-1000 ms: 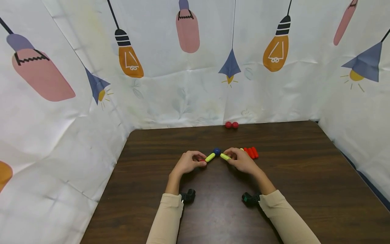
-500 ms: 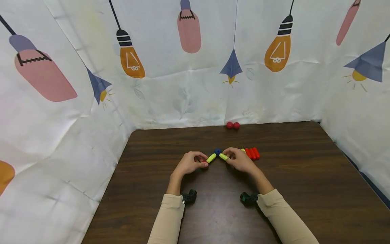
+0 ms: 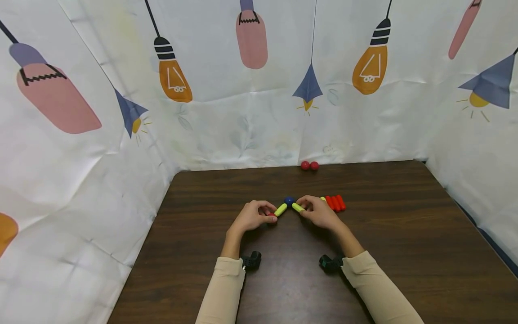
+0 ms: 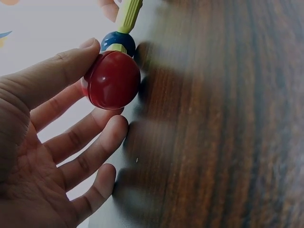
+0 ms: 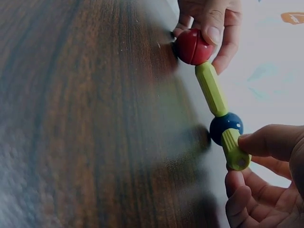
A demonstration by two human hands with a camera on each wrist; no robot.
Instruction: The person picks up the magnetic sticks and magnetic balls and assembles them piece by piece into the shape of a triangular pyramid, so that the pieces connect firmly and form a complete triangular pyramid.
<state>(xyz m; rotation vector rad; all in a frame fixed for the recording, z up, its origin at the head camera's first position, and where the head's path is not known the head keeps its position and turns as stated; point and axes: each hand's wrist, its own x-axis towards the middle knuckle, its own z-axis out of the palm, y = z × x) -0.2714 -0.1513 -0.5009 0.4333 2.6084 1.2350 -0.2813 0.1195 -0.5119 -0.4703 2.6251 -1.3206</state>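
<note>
In the head view my left hand point(image 3: 252, 215) pinches a red ball point(image 4: 114, 80) between thumb and fingers. A yellow-green rod point(image 5: 212, 89) runs from that ball to a dark blue ball point(image 3: 289, 201). My right hand point(image 3: 317, 211) pinches a second yellow-green rod point(image 5: 236, 151), whose far end meets the blue ball. Together the pieces form a bent chain low over the table. In the left wrist view the red ball hides most of the first rod.
Right of my right hand lie several red rods point(image 3: 335, 203) side by side, with a yellow-green rod point(image 3: 323, 198) partly hidden beside them. Two red balls point(image 3: 309, 166) sit at the back edge of the brown table point(image 3: 226, 184). A patterned white cloth point(image 3: 259, 126) hangs behind.
The rod in my right hand has moved left to meet the blue ball, closing the small gap seen a second ago. Over the last half second the hands have barely moved.
</note>
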